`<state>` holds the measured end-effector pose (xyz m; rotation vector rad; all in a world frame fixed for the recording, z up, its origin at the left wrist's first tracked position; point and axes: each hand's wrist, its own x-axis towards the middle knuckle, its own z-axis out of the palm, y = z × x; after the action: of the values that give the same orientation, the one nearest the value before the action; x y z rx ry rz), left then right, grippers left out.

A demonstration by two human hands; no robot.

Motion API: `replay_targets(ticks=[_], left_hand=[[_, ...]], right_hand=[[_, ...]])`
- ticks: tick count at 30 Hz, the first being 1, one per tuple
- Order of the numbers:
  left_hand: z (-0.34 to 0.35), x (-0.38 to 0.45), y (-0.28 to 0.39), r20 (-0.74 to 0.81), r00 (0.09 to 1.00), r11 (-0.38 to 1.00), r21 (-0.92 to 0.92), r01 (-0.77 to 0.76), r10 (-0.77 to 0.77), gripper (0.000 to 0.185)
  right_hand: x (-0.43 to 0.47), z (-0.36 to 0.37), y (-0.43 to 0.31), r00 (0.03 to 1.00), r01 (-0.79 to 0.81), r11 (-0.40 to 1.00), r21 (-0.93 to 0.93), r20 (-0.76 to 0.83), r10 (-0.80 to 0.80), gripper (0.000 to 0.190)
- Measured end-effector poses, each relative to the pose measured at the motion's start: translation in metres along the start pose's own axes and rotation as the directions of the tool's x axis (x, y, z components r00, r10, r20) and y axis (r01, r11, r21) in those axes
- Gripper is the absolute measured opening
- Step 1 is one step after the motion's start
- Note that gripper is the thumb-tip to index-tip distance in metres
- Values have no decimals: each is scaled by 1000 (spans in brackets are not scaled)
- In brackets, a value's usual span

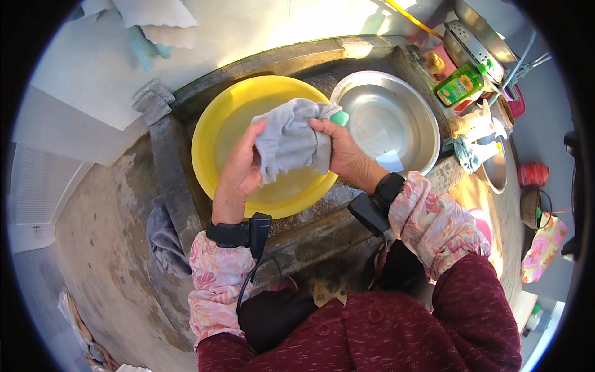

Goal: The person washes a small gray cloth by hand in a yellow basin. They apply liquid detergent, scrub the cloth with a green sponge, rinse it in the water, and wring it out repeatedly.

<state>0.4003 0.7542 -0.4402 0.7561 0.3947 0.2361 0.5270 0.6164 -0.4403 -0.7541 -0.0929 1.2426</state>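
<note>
A light grey cloth (293,139) is stretched between my two hands above a yellow plastic basin (297,207) of cloudy water. My left hand (241,162) grips the cloth's left edge, thumb on top. On the other edge, my right hand (341,146) holds the cloth with the thumb over it. A green piece, perhaps a bar of soap (340,118), pokes out at the cloth's upper right, by my right hand. Right of the yellow basin stands a metal basin (430,139) with a pale patch near its lower rim.
Both basins sit inside a low concrete trough (176,172). A dark grey cloth (167,239) lies outside its left wall. At the right are a green detergent bottle (460,85), a metal colander (469,51), a metal bowl (497,172) and rubber gloves (483,123).
</note>
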Motion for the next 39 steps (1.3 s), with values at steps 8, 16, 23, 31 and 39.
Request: replay_targets(ticks=[8, 16, 23, 31, 39], left_hand=[[-28, 14, -35, -169, 977, 922, -383, 60, -133, 53], [5, -2, -58, 328, 943, 831, -540, 131, 64, 55], [5, 11, -54, -115, 992, 851, -516, -101, 48, 47], [20, -2, -91, 41, 999, 947, -320, -3, 17, 38], [-12, -7, -92, 73, 995, 997, 28, 72, -74, 42]], right_hand=[[3, 18, -11, 990, -60, 981, 183, 134, 35, 45], [12, 14, -7, 921, -52, 580, -813, -263, -286, 52], [7, 30, -3, 690, 67, 103, -992, -29, -724, 47], [17, 19, 34, 859, -142, 109, -984, -177, -481, 57], [-4, 27, 38, 869, 179, 21, -984, 148, -471, 53]])
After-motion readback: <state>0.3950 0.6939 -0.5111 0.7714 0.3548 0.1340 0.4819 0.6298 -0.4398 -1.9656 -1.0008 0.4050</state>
